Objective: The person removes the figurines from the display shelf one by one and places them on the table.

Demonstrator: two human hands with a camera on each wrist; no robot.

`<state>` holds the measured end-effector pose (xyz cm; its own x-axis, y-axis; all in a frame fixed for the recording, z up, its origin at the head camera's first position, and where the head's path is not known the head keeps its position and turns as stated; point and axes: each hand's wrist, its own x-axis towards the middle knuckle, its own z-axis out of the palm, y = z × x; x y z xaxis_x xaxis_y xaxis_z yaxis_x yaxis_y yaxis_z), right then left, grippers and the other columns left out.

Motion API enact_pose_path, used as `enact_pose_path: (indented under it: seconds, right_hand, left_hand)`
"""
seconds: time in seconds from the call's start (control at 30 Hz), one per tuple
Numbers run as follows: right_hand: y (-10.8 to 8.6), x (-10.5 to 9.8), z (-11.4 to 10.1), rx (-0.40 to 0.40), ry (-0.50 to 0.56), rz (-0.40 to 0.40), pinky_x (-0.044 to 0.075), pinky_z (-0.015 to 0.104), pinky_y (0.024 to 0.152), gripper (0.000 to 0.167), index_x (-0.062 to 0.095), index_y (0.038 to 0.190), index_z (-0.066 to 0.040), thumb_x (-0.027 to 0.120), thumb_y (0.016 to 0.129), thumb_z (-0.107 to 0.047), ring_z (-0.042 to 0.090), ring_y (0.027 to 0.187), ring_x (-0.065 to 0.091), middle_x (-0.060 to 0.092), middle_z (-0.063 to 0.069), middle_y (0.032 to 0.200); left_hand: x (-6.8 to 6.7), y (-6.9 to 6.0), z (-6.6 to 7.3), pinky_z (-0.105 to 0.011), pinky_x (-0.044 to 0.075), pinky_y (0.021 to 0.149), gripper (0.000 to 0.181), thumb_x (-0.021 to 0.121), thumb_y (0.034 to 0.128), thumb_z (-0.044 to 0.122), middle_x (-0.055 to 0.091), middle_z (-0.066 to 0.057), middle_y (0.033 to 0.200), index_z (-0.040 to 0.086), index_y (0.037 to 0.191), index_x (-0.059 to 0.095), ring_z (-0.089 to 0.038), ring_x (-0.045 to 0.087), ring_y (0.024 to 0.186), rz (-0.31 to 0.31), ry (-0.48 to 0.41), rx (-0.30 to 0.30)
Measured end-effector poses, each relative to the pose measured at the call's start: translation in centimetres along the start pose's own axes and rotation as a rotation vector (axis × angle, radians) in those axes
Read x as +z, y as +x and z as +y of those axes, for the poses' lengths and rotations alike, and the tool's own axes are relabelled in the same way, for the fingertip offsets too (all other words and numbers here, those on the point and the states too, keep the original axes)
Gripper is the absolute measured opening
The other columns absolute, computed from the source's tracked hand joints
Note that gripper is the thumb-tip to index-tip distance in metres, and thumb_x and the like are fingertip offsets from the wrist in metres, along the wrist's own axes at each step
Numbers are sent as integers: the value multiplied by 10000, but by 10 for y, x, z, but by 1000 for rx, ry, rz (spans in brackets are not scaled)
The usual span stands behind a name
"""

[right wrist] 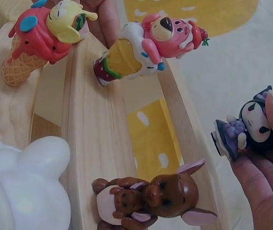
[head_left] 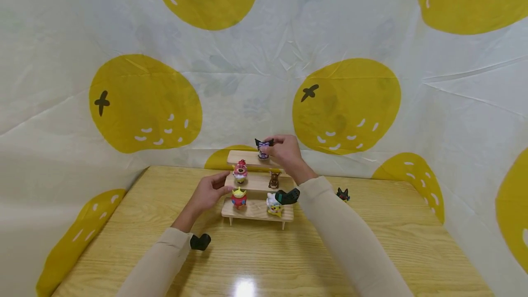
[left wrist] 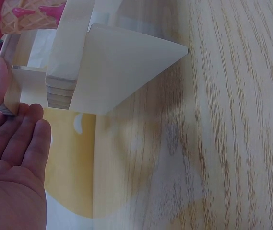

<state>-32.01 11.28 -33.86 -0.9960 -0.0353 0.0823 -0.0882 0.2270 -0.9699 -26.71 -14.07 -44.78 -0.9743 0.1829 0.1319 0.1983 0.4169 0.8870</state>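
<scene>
My right hand (head_left: 287, 154) pinches a black-and-purple figurine (right wrist: 251, 122) with pointed ears, upright at the top step of a three-tier wooden display stand (head_left: 243, 213). In the right wrist view its base is apart from the plank. With thumb and fingers on either side, my left hand (left wrist: 11, 158) holds the left end of a step. On the middle step stand a pink bear figurine (right wrist: 170, 36) and a brown kangaroo figurine (right wrist: 170, 196). The lowest step carries a red figurine with a yellow-green head (head_left: 239, 199) and a white-and-yellow figurine (head_left: 274, 205), partly hidden by the right wrist camera.
Right of the stand, a black figurine (head_left: 343, 195) is on the wooden table (head_left: 396, 237), partly hidden by the right sleeve. A white cloth with yellow fruit prints (head_left: 247, 90) hangs behind the table and along its sides.
</scene>
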Motion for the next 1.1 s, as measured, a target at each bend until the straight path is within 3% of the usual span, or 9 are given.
enact_pose_path:
  seconds: [0.7,1.1]
  right_hand:
    - [-6,-19,-2,7,0,-36,593,353,793,222,788,1149,-74,791,928,-96,208,910,696,741,135,1092]
    - [-9,-29,-4,52,37,-31,623,440,933,275,772,1202,-45,785,928,-67,227,956,731,726,198,1193]
  left_hand:
    - [1,-1,-1,-502,501,1136,611,696,1016,182,490,-220,1585,30,1562,469,-378,515,1450,-18,-20,-14]
    - [0,-1,-1,-523,498,1134,619,693,1018,179,503,-243,1567,2,1562,456,-398,530,1432,-19,-9,1]
